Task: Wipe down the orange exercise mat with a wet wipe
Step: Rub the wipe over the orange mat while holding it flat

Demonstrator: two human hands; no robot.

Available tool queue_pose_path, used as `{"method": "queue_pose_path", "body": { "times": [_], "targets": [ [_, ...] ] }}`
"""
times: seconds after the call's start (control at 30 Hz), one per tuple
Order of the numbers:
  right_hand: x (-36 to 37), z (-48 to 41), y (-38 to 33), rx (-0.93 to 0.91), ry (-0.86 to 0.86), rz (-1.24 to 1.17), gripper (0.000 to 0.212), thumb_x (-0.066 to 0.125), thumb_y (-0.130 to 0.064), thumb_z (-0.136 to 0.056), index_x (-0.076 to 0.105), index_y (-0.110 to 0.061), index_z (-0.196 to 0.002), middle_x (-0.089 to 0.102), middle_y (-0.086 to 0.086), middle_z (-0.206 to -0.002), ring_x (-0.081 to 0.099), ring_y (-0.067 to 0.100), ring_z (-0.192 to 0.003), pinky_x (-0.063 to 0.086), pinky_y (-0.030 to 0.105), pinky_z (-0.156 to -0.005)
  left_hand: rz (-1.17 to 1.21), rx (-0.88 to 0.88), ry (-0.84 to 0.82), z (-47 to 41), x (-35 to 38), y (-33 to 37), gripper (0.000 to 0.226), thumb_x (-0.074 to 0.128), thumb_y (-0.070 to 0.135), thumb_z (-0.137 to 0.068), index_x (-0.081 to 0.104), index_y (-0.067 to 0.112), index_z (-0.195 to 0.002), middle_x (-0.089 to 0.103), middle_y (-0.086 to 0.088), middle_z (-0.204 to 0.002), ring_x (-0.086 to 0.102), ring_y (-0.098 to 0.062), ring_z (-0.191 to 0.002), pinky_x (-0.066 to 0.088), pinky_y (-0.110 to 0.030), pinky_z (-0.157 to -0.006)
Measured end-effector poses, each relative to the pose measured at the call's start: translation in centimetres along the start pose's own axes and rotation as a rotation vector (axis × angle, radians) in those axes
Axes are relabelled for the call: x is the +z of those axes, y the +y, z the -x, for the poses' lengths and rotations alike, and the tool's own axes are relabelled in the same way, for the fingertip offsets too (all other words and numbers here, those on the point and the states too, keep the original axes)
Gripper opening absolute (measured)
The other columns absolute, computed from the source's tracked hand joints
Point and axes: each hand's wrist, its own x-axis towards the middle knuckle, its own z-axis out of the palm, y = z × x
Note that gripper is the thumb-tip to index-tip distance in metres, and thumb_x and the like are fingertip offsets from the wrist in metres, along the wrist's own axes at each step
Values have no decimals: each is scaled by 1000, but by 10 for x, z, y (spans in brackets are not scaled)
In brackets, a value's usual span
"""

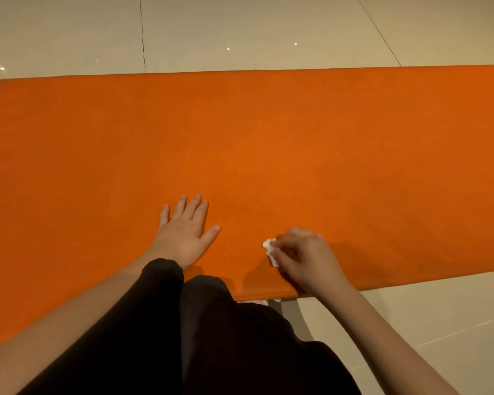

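Right hand (308,258) pinches wipe (271,252) (crumpled) on orange mat (268,132).

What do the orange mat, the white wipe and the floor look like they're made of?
Orange mat: probably foam or rubber, matte, faintly suede-like; it lies flat without glare. White wipe: thin soft nonwoven or paper, crumpled in the right hand. Floor: large glossy tiles, likely ceramic or polished stone, with thin joint lines and pinpoint light reflections.
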Motion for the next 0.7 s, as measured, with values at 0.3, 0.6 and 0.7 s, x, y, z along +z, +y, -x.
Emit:
{"method": "queue_pose_path", "body": {
  "times": [0.3, 0.6, 0.7],
  "targets": [
    [8, -19, -17, 84, -14, -51, 13, 67, -21, -86, 74, -14, -94, 67, 0, -96, 58, 14, -90, 45, 32, -73, -30, -24, 4, 1, -1, 3, 68, 19, 55, -102, 0, 21, -157, -8, 3, -164, -12, -20, -150, -7, -46, -120],
    [15, -57, -17, 109, -82, 61, 18, 57, -5, -82, 74, -6, -90, 66, 7, -100, 61, 24, -94, 40, 27, -72, -70, -25, -21, -1, -1, 3, 68, 18, 56, -102, 0, 20, -157, -9, 1, -164, -13, -23, -150, -6, -47, -120],
    [11, -51, -28, -46, -253, 89, 22, 58, -10, -87, 73, -7, -102, 65, 6, -108, 60, 20, -97, 46, 33, -84, -95, -46, -17, -4, 2, 4, 69, 20, 58, -101, 1, 22, -157, -8, 2, -164, -12, -23, -150, -6, -49, -119]
  ]
}}
